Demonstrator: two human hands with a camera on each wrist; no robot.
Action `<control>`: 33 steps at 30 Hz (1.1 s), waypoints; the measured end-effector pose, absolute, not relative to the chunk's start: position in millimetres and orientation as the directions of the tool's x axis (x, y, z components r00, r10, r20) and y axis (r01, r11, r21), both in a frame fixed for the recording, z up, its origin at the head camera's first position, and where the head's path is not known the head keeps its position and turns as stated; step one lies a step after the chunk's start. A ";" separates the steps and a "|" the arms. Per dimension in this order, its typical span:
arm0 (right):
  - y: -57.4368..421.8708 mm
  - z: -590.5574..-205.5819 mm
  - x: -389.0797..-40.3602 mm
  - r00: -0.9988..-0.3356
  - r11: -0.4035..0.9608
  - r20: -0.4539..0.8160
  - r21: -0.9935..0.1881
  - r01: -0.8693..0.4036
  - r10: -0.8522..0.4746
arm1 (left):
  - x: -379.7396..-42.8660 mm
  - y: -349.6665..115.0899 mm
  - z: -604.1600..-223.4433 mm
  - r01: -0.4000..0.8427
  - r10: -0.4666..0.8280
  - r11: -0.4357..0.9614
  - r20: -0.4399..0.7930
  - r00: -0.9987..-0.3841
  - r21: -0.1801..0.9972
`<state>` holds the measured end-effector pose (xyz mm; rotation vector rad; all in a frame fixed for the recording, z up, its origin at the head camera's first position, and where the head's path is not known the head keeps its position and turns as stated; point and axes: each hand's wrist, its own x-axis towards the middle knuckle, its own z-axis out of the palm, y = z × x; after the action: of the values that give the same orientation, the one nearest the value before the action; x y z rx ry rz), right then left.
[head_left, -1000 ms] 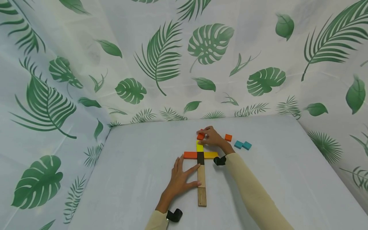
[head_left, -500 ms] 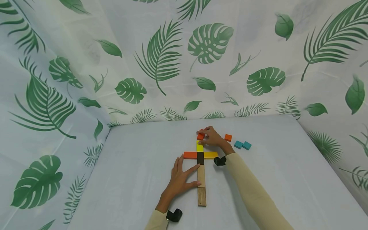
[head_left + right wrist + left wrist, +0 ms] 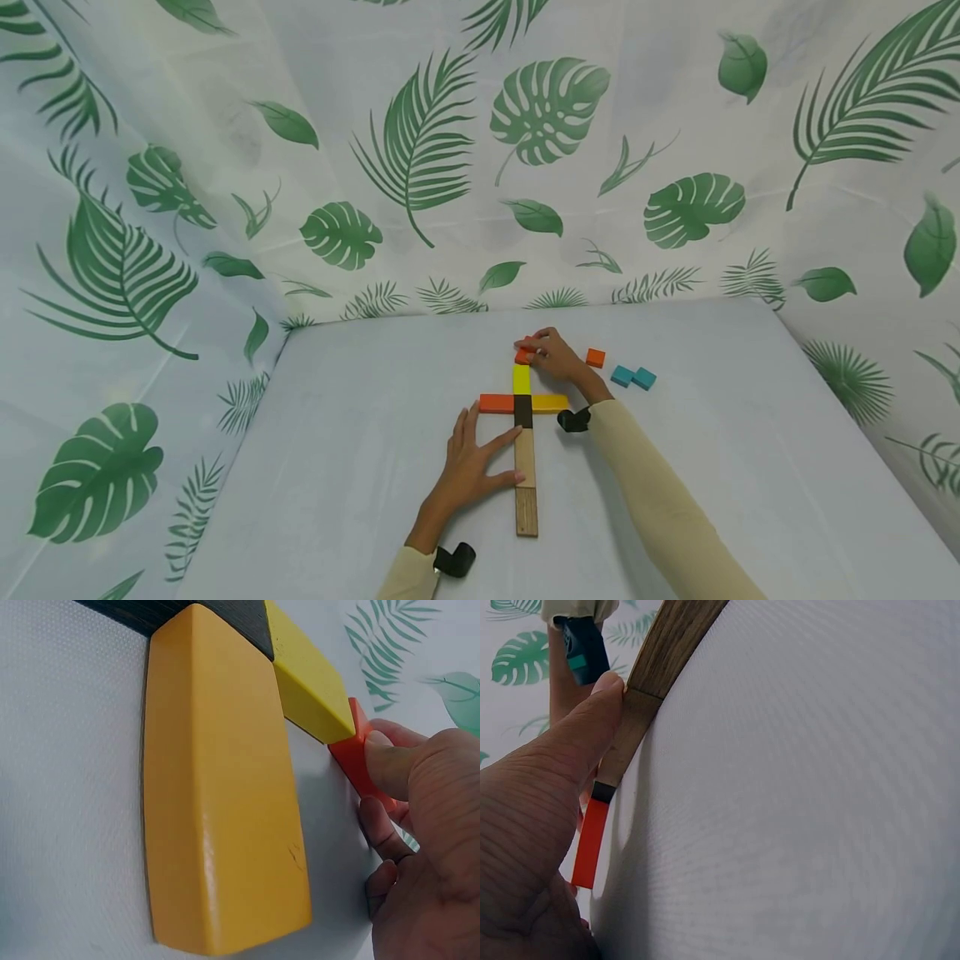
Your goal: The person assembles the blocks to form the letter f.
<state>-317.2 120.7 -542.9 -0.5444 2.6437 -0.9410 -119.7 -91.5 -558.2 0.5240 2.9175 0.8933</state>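
Flat blocks form a cross on the white table. A brown wooden block (image 3: 527,512) and a pale wooden block (image 3: 526,454) run up to a black block (image 3: 523,412). A red block (image 3: 497,403) and an amber block (image 3: 550,404) flank it, with a yellow block (image 3: 521,380) above. My left hand (image 3: 465,475) is spread, its thumb and index fingertip at the pale block and another fingertip at the red arm. Beyond the yellow block, my right hand (image 3: 555,357) pinches a small orange-red block (image 3: 354,761), partly hidden by fingers and touching or nearly touching the yellow end.
To the right of the right hand lie an orange square block (image 3: 596,357) and two teal blocks (image 3: 622,376) side by side. A leaf-patterned curtain (image 3: 420,208) rises behind the white table (image 3: 337,467).
My right thumb has shifted from the yellow block up to the orange-red block. The left hand and the rest of the cross stay where they were.
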 end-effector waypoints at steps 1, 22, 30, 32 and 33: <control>120.6 -542.4 -316.7 -0.892 0.715 -0.136 -0.655 -0.246 -0.431 | -119.9 -91.5 -558.4 0.308 0.333 0.776 0.057 -0.941 0.551; 120.1 -542.9 -315.9 -0.898 0.711 -0.128 -0.662 -0.239 -0.420 | -120.2 -91.5 -562.5 0.302 0.328 0.777 0.056 -0.943 0.552; 120.2 -544.3 -316.1 -0.897 0.702 -0.129 -0.673 -0.234 -0.422 | -119.9 -91.3 -561.9 0.303 0.328 0.776 0.057 -0.943 0.553; 120.4 -544.7 -316.3 -0.897 0.701 -0.130 -0.674 -0.232 -0.422 | -119.7 -91.2 -561.5 0.304 0.329 0.774 0.058 -0.943 0.556; 120.4 -544.7 -316.2 -0.898 0.699 -0.128 -0.676 -0.232 -0.422 | -119.5 -91.1 -561.3 0.303 0.329 0.773 0.057 -0.943 0.557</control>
<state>-316.2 120.4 -544.7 -0.5191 2.6361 -0.9947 -119.5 -91.1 -561.3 0.5205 2.9167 0.9055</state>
